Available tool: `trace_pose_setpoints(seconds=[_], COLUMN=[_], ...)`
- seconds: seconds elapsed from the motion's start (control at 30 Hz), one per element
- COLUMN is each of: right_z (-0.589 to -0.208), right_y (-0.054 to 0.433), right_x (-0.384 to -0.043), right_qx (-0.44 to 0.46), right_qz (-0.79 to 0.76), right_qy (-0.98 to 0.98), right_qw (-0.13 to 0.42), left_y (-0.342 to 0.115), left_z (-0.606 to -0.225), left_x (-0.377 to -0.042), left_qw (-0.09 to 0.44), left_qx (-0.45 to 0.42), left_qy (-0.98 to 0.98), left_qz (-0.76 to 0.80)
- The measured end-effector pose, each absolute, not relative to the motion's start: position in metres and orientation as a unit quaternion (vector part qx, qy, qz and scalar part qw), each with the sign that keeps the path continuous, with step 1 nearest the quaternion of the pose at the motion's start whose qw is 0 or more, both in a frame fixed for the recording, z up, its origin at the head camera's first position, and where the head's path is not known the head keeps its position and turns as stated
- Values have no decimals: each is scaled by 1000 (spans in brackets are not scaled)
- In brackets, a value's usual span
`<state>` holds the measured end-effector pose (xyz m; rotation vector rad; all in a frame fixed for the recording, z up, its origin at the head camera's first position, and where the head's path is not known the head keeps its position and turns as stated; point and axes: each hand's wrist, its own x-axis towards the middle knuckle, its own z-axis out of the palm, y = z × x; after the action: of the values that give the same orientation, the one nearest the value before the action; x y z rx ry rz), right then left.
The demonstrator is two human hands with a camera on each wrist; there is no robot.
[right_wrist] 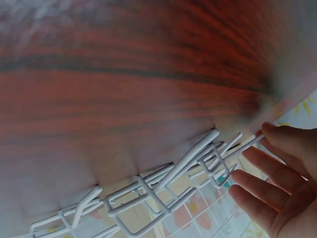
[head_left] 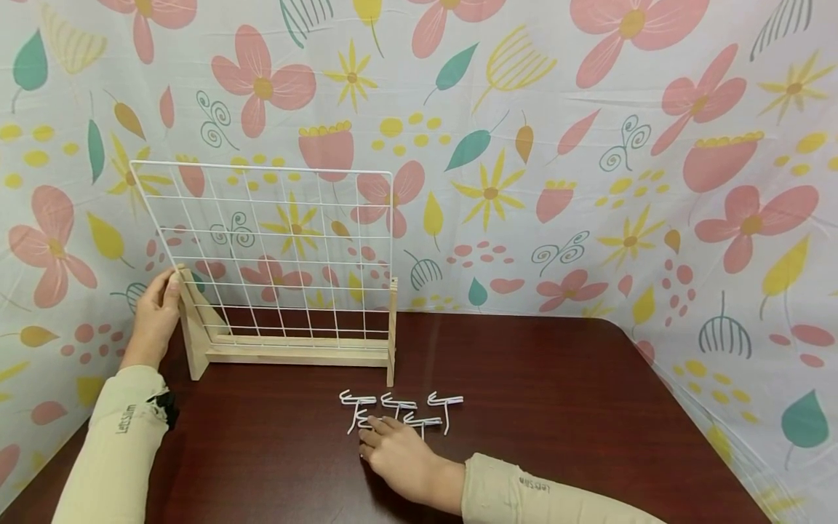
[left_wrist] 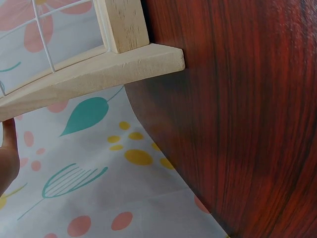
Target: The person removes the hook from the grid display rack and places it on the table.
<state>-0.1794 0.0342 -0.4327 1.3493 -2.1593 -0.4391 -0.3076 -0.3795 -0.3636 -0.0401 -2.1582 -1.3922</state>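
A display rack with a white wire grid (head_left: 262,167) in a pale wooden stand (head_left: 194,327) stands upright at the left. My left hand (head_left: 157,313) grips the top of its left side post, thumb on the near face. In the left wrist view a bit of that hand (left_wrist: 7,161) shows below the wood (left_wrist: 94,75). Several white wire hooks (head_left: 445,399) lie in a cluster before the rack. Over the nearest ones is my right hand (head_left: 406,458). In the right wrist view, thumb and forefinger pinch a wire hook's prong (right_wrist: 245,147), other fingers spread.
The dark reddish-brown table (head_left: 524,378) has a rounded far right corner. Behind it and along both sides hangs a cloth (head_left: 511,240) printed with flowers and leaves. The rack's right post (head_left: 392,335) stands just behind the hooks.
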Motion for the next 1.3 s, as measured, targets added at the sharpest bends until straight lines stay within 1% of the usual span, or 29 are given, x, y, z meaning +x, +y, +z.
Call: trace_pose_setpoints(seconds=[0.27,0.53,0.83,1.0,1.3], right_z=[-434,-432,-433,-434,-430], right_y=[33,33,35,40,48], right_x=[-179,-175,-175,-177,-179], right_qx=[503,507,517,530,542], right_qz=[-177,-197,-188,-154,-74], right_qy=[-803,-793,-785,-779,-764], right_qw=[267,276,284,298,342], left_y=[-380,-381,-382,-382,-380], left_z=[-363,-364,-364,-365,-364], left_x=[-309,-311,-312,-311,-308], left_qw=[285,277,282,279,287], left_qx=[-14,-3,-7,-9,-18], left_qy=[-805,-812,-811,-814,-809], left_qz=[-520,-514,-513,-509,-513])
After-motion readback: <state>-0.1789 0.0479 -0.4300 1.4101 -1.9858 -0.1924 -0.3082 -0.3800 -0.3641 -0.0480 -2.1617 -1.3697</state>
